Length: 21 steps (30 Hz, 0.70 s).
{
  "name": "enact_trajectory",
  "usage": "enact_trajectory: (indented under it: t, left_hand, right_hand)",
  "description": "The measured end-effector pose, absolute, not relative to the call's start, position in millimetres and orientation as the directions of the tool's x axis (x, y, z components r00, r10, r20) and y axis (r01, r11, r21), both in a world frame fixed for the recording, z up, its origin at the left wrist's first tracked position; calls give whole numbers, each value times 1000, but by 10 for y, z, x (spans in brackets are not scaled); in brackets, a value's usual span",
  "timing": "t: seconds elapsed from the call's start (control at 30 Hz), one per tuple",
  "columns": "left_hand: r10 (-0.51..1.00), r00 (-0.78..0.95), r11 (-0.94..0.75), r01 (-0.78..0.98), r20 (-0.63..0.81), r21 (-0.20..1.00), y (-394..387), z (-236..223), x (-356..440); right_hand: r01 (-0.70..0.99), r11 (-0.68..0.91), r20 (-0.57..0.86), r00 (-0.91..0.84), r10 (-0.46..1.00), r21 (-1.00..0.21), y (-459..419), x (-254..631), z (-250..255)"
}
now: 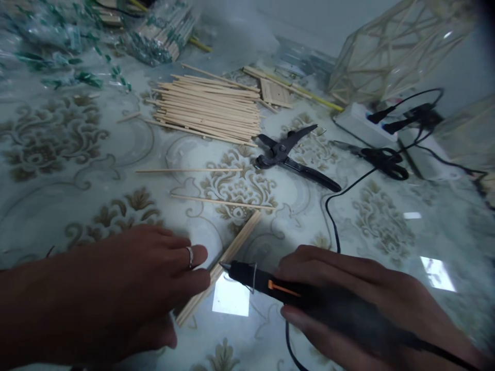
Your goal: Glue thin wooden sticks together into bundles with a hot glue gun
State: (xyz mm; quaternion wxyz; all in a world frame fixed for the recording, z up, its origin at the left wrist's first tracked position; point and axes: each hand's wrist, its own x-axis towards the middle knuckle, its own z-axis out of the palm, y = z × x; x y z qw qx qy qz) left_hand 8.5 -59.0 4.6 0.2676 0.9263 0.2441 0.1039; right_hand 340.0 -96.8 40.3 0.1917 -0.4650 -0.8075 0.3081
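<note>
My right hand (359, 299) is wrapped round a black glue gun (278, 286) with an orange trigger, its nozzle touching a pair of wooden sticks (228, 257) lying side by side on the patterned surface. My left hand (116, 288), a ring on one finger, presses down on the lower part of those sticks with its fingers closed together over them. The glue gun's black cord runs away from my right hand across the surface.
A pile of loose sticks (211, 111) lies farther back. Two single sticks (216, 202) lie nearer. Black cutters (294, 159), scissors (381, 159), a white power strip (365, 126) with plugs and a stick-frame structure (394, 51) sit to the right. Packets of sticks (162, 31) are at the top.
</note>
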Motion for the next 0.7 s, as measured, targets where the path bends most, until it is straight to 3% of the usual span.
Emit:
enact_trajectory:
  t: [0.27, 0.53, 0.7]
  left_hand:
    - [436, 891, -804, 324, 123, 499, -462, 13, 92]
    - [439, 898, -762, 376, -7, 527, -495, -80, 99]
    - [483, 875, -744, 429, -31, 513, -566, -207, 70]
  right_hand:
    - [572, 400, 2, -572, 820, -716, -983, 3409, 402]
    - [533, 380, -57, -632, 773, -756, -947, 3392, 403]
    - [576, 400, 17, -556, 831, -713, -936, 3427, 424]
